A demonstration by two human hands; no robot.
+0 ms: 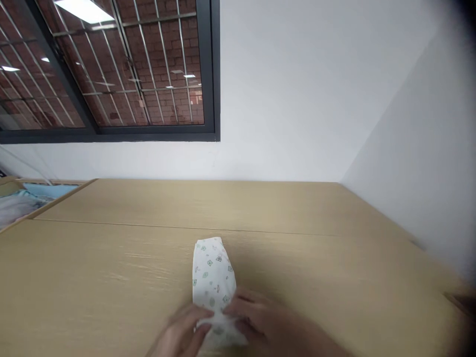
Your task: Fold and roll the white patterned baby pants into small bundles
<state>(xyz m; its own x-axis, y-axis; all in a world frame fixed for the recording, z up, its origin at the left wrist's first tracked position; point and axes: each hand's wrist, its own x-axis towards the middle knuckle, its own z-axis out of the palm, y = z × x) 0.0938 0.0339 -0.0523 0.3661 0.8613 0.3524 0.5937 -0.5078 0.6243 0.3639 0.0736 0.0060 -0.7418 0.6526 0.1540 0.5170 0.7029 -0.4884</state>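
A small white cloth (212, 275) with a green print lies folded into a narrow strip on the light wooden table (111, 267). Both hands meet at its near end, at the bottom edge of the view. My left hand (182, 331) has its fingers curled onto the cloth's left corner. From the right, my right hand (260, 317) pinches the same end. Both hands are smeared by motion and partly cut off by the frame.
A white wall stands behind the table and another closes in on the right. A dark-framed window (107, 69) with bars is at the upper left. A wooden tray with pale blue fabric (26, 201) sits at the far left.
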